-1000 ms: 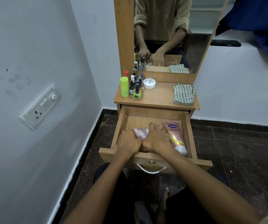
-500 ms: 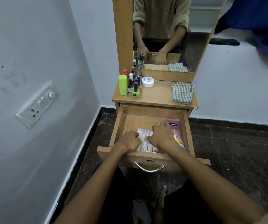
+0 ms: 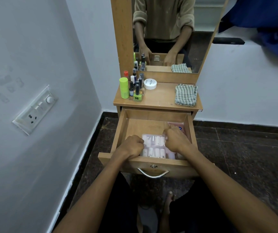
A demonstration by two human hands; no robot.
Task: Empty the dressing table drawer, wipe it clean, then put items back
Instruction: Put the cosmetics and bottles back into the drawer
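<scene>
Hands both curled on clear packet of small bottles at drawer near edge, left hand and right hand gripping its sides; lift level, clear the front lip.

The wooden drawer stood pulled out. Inside it, the left hand and the right hand, fingers curled, gripped opposite edges of a clear packet of small white bottles. A pink tube lay partly hidden beneath the right hand. On the tabletop a striped cloth lay well apart from nail polish bottles.
</scene>
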